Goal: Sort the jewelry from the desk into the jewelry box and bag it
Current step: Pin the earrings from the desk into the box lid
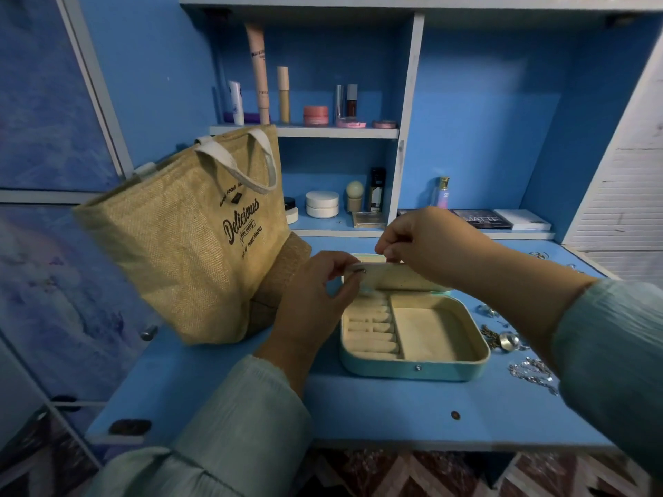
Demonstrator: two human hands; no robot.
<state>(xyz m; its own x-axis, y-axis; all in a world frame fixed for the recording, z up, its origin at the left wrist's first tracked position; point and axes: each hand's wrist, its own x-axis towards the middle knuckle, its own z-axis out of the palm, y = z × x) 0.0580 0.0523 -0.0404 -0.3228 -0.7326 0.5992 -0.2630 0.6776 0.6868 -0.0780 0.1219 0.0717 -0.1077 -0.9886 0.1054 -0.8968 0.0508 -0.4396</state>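
A pale teal jewelry box (412, 367) lies open on the blue desk, its cream interior showing ring rolls on the left and an empty compartment on the right. My left hand (319, 292) pinches the left end of the raised lid (391, 278). My right hand (427, 245) grips the lid's top edge from above. Silver jewelry (502, 340) lies loose on the desk right of the box, with a chain (531, 373) nearer the front. A tan jute bag (186, 245) with white handles stands left of the box.
Cosmetics bottles and jars (315, 114) fill the shelves behind the desk, and white jars (322, 204) sit on the lower ledge. A dark palette and a white box (502, 219) lie at the back right. The desk's front edge (358, 443) runs below my arms.
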